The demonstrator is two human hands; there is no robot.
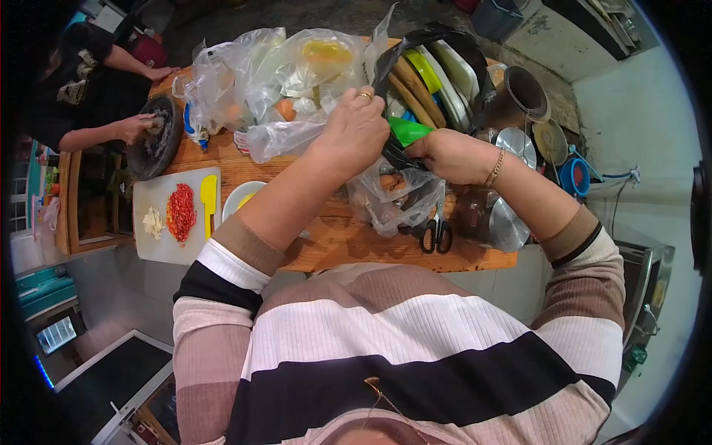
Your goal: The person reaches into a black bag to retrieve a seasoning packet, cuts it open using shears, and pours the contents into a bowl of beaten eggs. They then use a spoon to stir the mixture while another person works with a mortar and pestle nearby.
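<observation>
A black plastic bag (439,33) stands at the far side of the wooden table, its mouth open. Inside it are brown stick-like pieces (417,95), a lime-green item (423,70) and white flat-edged items (454,74). My left hand (354,126), wearing a ring, is closed on the bag's near left rim. My right hand (456,157) pinches the near right rim, beside a bright green piece (408,131). Below my hands lies a clear bag (389,204) with brownish contents. Clear plastic bags (259,96) are heaped left of my left hand.
Black scissors (436,236) and a lidded jar (478,219) are at the near right. A cutting board (152,248) holds chopped red pieces (180,215) and a yellow spatula (209,196). Another person's hand (141,127) is over a stone mortar (159,152).
</observation>
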